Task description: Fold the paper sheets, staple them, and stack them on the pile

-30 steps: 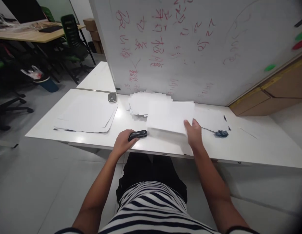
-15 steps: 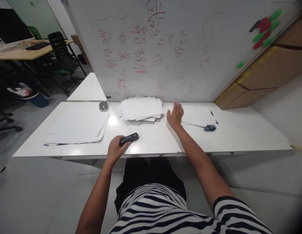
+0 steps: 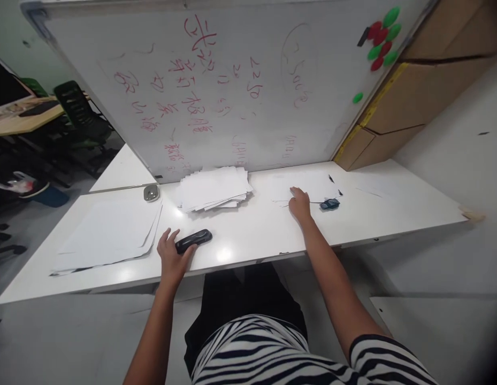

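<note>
My left hand (image 3: 173, 263) rests beside a black stapler (image 3: 194, 241) on the white table. Its fingers are raised and apart, with the thumb close to the stapler's near side. My right hand (image 3: 300, 207) reaches over the front edge of some white paper (image 3: 316, 184) at the right, fingers stretched out and partly bent. Just right of that hand lies a small dark blue object (image 3: 329, 204), its kind unclear. Between the hands, farther back, sits a thick uneven pile of paper (image 3: 214, 188).
Large white sheets (image 3: 107, 230) lie at the table's left, with a small grey rounded case (image 3: 151, 193) behind them. A whiteboard (image 3: 264, 117) with red writing stands along the back edge. Cardboard boxes (image 3: 417, 101) are stacked at the right rear.
My left hand has loosened from around the stapler, its fingers lifting away. My right hand has moved from beside the pile onto the paper at the right. The camera view has turned.
</note>
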The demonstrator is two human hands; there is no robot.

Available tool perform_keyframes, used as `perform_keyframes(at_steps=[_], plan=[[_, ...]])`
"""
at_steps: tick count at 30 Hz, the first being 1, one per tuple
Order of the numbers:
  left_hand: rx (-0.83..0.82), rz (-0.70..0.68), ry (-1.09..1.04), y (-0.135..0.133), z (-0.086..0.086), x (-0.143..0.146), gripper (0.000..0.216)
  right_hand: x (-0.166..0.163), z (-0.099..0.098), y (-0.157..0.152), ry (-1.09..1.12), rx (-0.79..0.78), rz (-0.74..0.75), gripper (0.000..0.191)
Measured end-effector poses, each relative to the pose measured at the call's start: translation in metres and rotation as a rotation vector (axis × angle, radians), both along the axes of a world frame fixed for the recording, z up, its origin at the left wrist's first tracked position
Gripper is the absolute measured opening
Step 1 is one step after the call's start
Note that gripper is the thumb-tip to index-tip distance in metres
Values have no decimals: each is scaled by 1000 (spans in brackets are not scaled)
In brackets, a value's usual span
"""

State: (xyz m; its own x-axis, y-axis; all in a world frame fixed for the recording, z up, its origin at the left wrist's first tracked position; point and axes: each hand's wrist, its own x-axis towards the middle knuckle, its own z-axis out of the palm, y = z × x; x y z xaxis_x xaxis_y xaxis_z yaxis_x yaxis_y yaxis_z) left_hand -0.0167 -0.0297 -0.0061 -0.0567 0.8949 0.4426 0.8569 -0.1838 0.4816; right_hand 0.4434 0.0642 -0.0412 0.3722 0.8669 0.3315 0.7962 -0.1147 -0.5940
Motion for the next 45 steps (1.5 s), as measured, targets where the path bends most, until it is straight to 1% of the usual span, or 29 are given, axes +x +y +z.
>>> perform_keyframes(at_steps=[4, 6, 8, 12, 16, 18, 21, 28, 33, 36, 41, 45], plan=[[-56, 17, -32, 8, -4, 6, 47, -1, 4, -4, 2, -100, 99, 62], [-76, 33, -12, 8, -3, 11, 42, -1, 7, -7, -12, -126, 127, 60], [-87, 60, -4, 6, -1, 14, 43, -1, 9, -8, -26, -136, 133, 56], [-122, 71, -8, 1, 1, 15, 45, -1, 9, -8, -31, -105, 146, 50], [-125, 76, -17, 1, 0, 15, 46, -3, 7, -10, -1, -46, 181, 36], [-126, 78, -28, 1, -1, 15, 47, -4, 6, -11, 21, -16, 186, 32], [-131, 82, -43, 1, 0, 15, 48, -5, 5, -11, 36, 11, 183, 30], [-152, 92, -57, -1, 3, 16, 49, -5, 7, -10, 75, 20, 168, 31], [-161, 92, -58, -1, 5, 17, 48, -5, 9, -11, 63, 25, 168, 31], [-170, 97, -50, 0, 4, 16, 49, -7, 9, -12, 24, 18, 178, 30], [-170, 105, -34, 0, 3, 16, 49, -12, 10, -13, -142, -33, 159, 30], [-153, 94, -34, 0, 3, 16, 49, -15, 12, -15, -239, -59, 171, 34]])
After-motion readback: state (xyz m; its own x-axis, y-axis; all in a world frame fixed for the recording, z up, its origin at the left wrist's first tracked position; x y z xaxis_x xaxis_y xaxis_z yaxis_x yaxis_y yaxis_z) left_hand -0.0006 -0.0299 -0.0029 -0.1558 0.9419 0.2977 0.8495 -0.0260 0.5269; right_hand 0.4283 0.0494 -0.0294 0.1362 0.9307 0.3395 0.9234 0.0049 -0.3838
